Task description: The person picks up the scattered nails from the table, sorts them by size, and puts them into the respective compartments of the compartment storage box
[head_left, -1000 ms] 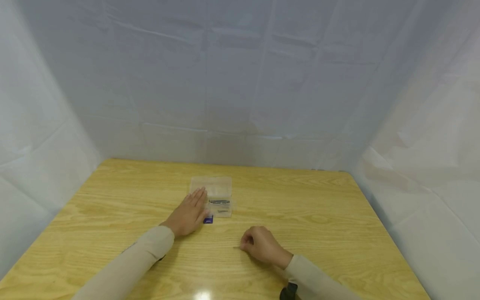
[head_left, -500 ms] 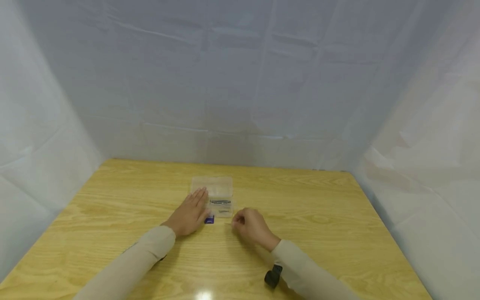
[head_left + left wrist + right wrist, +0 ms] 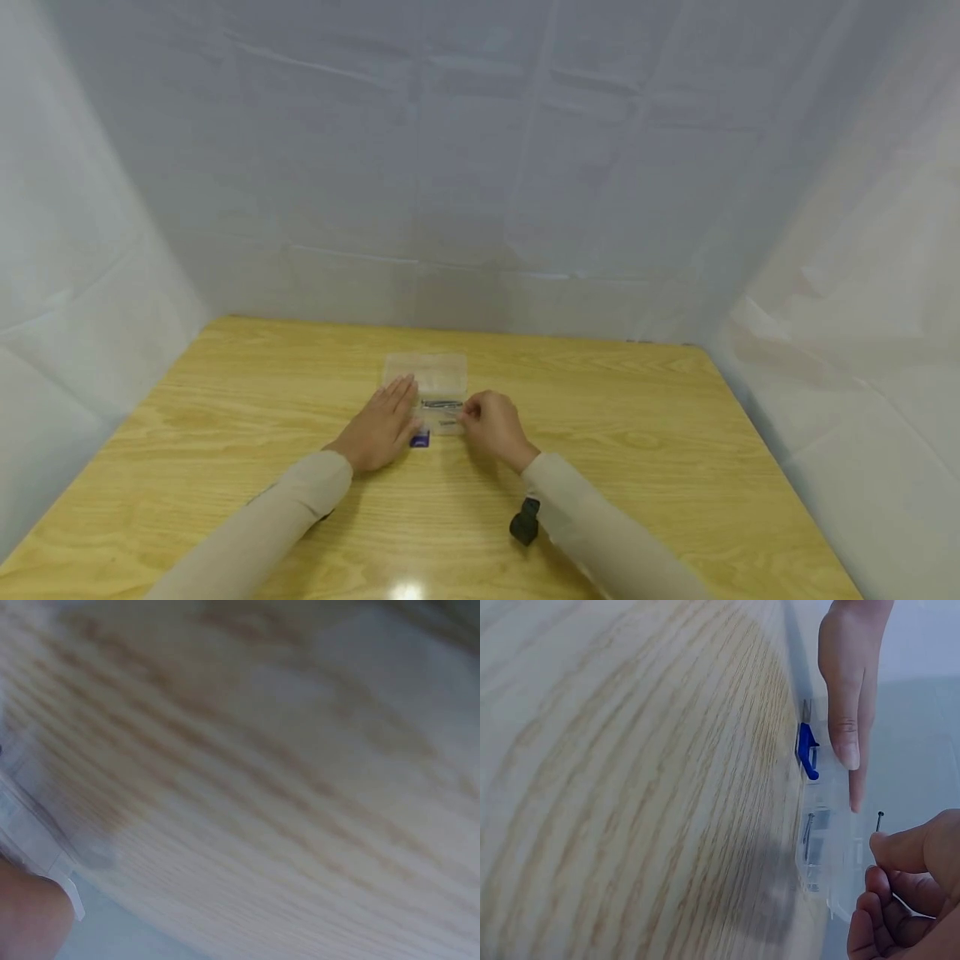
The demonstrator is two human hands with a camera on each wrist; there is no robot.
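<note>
Head view shows the left hand (image 3: 377, 427) flat, fingers straight, on the clear box (image 3: 438, 385) at mid-table (image 3: 675, 433), while the right hand (image 3: 491, 427) pinches what appears to be a small nail (image 3: 880, 819) over the box's right edge.

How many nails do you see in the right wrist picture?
2: one nail pinched by the right hand, one inside the clear box. More may be hidden there.

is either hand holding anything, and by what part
The right hand pinches a small nail by its lower shank, head up. The left hand lies flat on the clear box, gripping nothing.
</note>
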